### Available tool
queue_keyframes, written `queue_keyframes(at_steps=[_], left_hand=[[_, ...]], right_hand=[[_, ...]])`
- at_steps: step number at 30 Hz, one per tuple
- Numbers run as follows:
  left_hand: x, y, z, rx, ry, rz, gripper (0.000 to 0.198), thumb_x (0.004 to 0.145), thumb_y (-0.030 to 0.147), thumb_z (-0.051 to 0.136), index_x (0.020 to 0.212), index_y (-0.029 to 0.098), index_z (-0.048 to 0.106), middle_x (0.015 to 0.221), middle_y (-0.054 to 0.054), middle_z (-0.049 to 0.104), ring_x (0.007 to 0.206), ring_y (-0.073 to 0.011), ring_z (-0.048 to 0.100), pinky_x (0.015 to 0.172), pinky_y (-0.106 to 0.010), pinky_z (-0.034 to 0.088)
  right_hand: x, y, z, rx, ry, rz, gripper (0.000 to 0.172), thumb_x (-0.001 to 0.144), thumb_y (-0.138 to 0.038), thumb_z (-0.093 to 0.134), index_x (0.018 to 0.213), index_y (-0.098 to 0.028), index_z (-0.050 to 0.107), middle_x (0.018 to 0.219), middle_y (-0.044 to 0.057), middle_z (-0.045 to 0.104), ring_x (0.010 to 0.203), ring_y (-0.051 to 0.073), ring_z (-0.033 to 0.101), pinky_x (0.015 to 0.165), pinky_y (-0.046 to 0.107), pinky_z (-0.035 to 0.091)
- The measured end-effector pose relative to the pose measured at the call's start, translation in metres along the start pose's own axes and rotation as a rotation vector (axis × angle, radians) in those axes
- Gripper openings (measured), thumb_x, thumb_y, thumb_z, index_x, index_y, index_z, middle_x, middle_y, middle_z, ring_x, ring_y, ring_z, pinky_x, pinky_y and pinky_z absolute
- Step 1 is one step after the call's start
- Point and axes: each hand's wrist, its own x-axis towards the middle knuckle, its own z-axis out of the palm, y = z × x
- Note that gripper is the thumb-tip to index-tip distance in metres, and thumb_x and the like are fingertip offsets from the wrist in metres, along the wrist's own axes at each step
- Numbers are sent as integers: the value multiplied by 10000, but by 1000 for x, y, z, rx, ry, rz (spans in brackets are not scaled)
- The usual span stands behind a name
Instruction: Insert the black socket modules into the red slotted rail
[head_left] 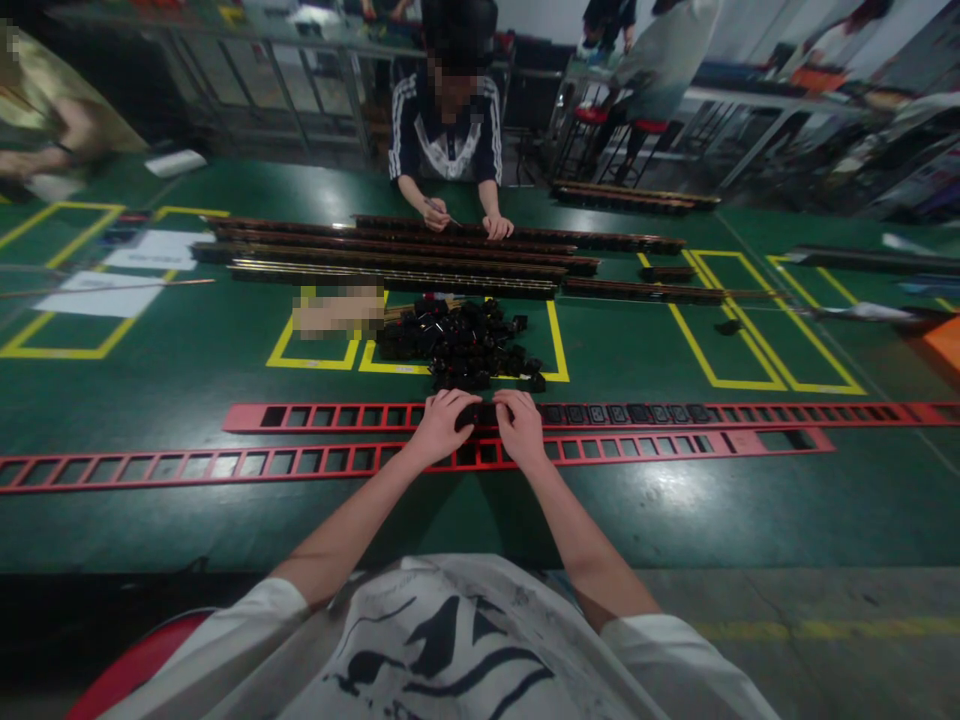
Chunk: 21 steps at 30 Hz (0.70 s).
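Touching far 1 of 2 red strips (361,416) w/ 2 hands (444,425) (520,428).

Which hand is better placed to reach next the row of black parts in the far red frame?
Probably the right hand: the row starts just beside it, while the left hand is farther away along the frame.

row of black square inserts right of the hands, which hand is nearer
Right: the right hand is just left of the black square inserts; the left hand is farther left.
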Motion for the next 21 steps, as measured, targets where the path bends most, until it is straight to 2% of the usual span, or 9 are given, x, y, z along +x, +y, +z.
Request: queue_keyframes(at_steps=[21], left_hand=[[-1, -2, 2, 38, 14, 43, 481, 792, 124, 632, 1261, 229, 642, 1251, -84, 669, 1167, -315, 549, 976, -480, 374]], right_hand=[[0, -1, 1, -4, 0, -4, 280, 980, -220, 445, 963, -223, 724, 1050, 98, 739, 1039, 245, 647, 966, 422, 533]])
